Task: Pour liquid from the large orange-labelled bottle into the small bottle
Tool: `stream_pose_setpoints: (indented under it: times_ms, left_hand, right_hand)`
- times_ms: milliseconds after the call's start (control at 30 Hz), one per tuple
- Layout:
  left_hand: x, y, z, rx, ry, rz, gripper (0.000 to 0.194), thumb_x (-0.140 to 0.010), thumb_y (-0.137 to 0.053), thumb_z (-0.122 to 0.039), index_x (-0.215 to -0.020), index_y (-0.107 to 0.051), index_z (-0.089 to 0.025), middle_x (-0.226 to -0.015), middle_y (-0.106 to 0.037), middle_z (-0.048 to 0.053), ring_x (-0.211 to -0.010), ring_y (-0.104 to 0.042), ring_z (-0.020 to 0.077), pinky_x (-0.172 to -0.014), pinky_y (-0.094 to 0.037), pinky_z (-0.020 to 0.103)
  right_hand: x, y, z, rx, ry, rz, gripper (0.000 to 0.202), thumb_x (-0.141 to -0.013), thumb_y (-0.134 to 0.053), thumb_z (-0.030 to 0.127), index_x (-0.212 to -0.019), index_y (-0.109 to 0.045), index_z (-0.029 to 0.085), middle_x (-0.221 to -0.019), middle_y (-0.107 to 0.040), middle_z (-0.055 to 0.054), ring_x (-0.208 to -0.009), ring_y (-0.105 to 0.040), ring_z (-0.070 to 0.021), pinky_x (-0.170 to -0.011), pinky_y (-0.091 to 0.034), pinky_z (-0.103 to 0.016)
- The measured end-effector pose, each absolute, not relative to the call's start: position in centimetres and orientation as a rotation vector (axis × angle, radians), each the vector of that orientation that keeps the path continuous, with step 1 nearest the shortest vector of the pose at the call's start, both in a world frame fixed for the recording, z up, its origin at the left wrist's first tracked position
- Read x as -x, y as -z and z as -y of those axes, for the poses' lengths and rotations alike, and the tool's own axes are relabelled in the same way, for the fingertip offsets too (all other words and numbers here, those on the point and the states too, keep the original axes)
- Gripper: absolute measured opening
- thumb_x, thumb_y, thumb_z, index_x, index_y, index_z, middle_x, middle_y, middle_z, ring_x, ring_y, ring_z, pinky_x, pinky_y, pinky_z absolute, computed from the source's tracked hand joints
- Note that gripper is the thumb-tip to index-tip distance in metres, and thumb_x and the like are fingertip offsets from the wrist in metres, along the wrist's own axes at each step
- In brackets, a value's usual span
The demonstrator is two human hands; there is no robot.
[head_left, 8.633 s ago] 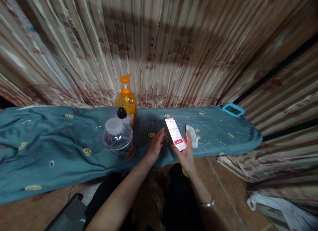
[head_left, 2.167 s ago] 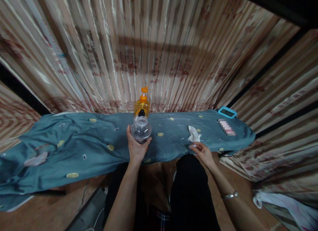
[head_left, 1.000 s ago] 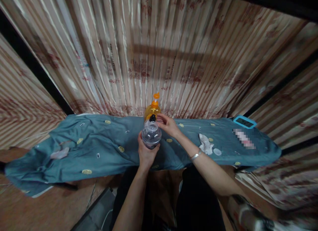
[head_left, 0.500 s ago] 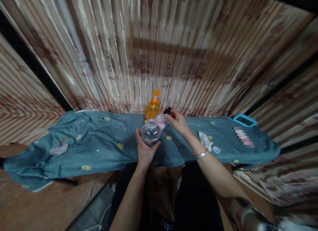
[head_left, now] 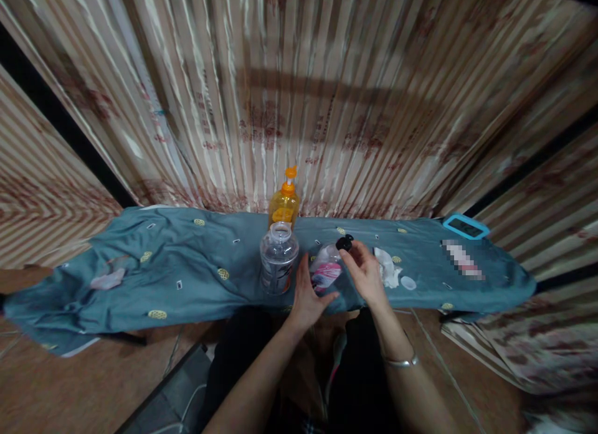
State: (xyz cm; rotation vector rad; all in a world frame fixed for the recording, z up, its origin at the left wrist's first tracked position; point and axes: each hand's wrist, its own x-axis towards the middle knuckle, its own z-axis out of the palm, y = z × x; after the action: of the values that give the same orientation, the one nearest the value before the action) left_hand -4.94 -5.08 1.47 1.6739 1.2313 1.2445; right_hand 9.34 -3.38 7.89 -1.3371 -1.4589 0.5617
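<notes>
A clear wide bottle (head_left: 279,259) with an open mouth stands near the cloth's front edge, in front of an orange pump bottle (head_left: 283,205). My left hand (head_left: 308,297) is curved around the lower left side of a clear bottle with a pink label (head_left: 326,273), fingers apart; whether it grips the bottle is hard to tell. My right hand (head_left: 367,269) pinches a black cap (head_left: 344,243) at the top of that bottle. Whether cap and bottle touch cannot be made out.
A teal cloth (head_left: 196,253) covers the long table. Crumpled white tissue (head_left: 387,269) and a small white disc (head_left: 408,283) lie right of my hands. Farther right is a blue-framed device (head_left: 466,226). A pale wrapper (head_left: 108,279) lies at left. A striped curtain hangs behind.
My left hand has let go of the wide clear bottle and moved right to the pink-labelled one. My right hand has moved right and down with the black cap. The pink-labelled bottle is nearer and farther right.
</notes>
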Motion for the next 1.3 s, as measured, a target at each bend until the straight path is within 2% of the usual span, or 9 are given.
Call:
stream_pose_setpoints:
  times_ms: [67,233,433,533,600,700,900,1100,1300]
  left_hand:
    - [4.7,-1.0,3.8,-1.56,-1.195,-1.2,0.106,-0.057,-0.083,-0.03,-0.144,-0.023,-0.017,-0.144,-0.04,0.018,-0.133,-0.041,0.0321,-0.111,-0.033,0.049]
    - [4.4,-1.7,2.6,-1.493,-1.138,-1.272,0.069,-0.057,-0.081,-0.025,-0.119,-0.052,-0.015,-0.116,-0.061,0.011,-0.11,-0.058,0.0272,-0.095,-0.045,0.04]
    - [4.8,-2.4,2.9,-1.335,-1.088,-1.215,0.056,-0.054,-0.083,-0.024,-0.104,-0.059,-0.017,-0.095,-0.067,0.003,-0.091,-0.062,0.0211,-0.082,-0.047,0.031]
    - [5.3,-3.1,3.8,-1.19,-1.057,-0.916,0.057,-0.048,-0.085,-0.023,-0.098,-0.061,-0.015,-0.088,-0.068,0.001,-0.08,-0.061,0.0173,-0.075,-0.048,0.027]
    - [5.5,-3.9,4.7,-1.024,-1.013,-0.821,0.055,-0.044,-0.087,-0.028,-0.09,-0.062,-0.014,-0.079,-0.067,0.0,-0.071,-0.059,0.0146,-0.069,-0.047,0.025]
    - [5.6,-4.8,5.9,-0.799,-0.878,-0.738,0.053,-0.044,-0.086,-0.042,-0.082,-0.064,-0.012,-0.064,-0.063,-0.001,-0.056,-0.055,0.0117,-0.058,-0.044,0.024]
    - [5.1,-5.4,6.4,-0.728,-0.872,-0.738,0.054,-0.041,-0.088,-0.041,-0.082,-0.067,-0.012,-0.06,-0.063,-0.002,-0.051,-0.053,0.0091,-0.056,-0.044,0.022]
    - [5.1,-5.4,6.0,-0.811,-0.933,-0.799,0.051,-0.041,-0.089,-0.036,-0.08,-0.066,-0.012,-0.062,-0.065,-0.003,-0.054,-0.054,0.0088,-0.056,-0.045,0.021]
    - [5.1,-4.3,5.8,-0.881,-0.946,-0.809,0.05,-0.044,-0.088,-0.038,-0.08,-0.065,-0.012,-0.063,-0.064,-0.002,-0.054,-0.054,0.0084,-0.055,-0.045,0.02]
  right_hand:
    - [-8.7,-7.6,3.8,1.308,-0.594,1.449,0.032,-0.084,-0.057,0.045,-0.106,-0.057,0.023,-0.103,-0.068,-0.005,-0.098,-0.063,-0.0217,-0.089,-0.046,-0.037]
    - [-7.7,-7.7,3.0,1.301,-0.633,1.395,0.032,-0.074,-0.07,0.043,-0.098,-0.063,0.024,-0.098,-0.07,-0.004,-0.095,-0.063,-0.0229,-0.091,-0.045,-0.039]
    - [-7.8,-9.0,1.7,1.125,-0.955,1.454,0.025,-0.072,-0.074,0.038,-0.092,-0.07,0.024,-0.095,-0.072,-0.001,-0.092,-0.063,-0.0202,-0.088,-0.045,-0.034]
    - [-8.3,-9.7,1.8,1.035,-1.17,1.405,0.024,-0.07,-0.075,0.039,-0.089,-0.073,0.024,-0.088,-0.074,-0.002,-0.081,-0.065,-0.0185,-0.075,-0.048,-0.03]
    - [-8.8,-9.9,1.9,0.956,-1.305,1.346,0.026,-0.071,-0.074,0.043,-0.089,-0.073,0.024,-0.085,-0.074,-0.002,-0.076,-0.067,-0.0182,-0.069,-0.05,-0.029]
    - [-9.5,-9.7,2.1,0.836,-1.424,1.256,0.032,-0.072,-0.069,0.052,-0.09,-0.074,0.026,-0.09,-0.075,-0.003,-0.086,-0.069,-0.0219,-0.078,-0.051,-0.033]
    - [-10.0,-9.0,2.3,0.778,-1.372,1.164,0.044,-0.066,-0.074,0.053,-0.101,-0.07,0.026,-0.107,-0.072,-0.006,-0.101,-0.065,-0.0243,-0.091,-0.048,-0.036]
    - [-10.8,-8.6,2.2,0.833,-1.262,1.096,0.021,-0.064,-0.081,0.038,-0.079,-0.07,0.027,-0.097,-0.075,0.0,-0.091,-0.067,-0.018,-0.086,-0.047,-0.029]
    - [-11.3,-7.9,2.5,0.824,-1.388,1.109,0.036,-0.073,-0.069,0.051,-0.099,-0.072,0.026,-0.107,-0.072,-0.007,-0.101,-0.065,-0.0257,-0.092,-0.047,-0.042]
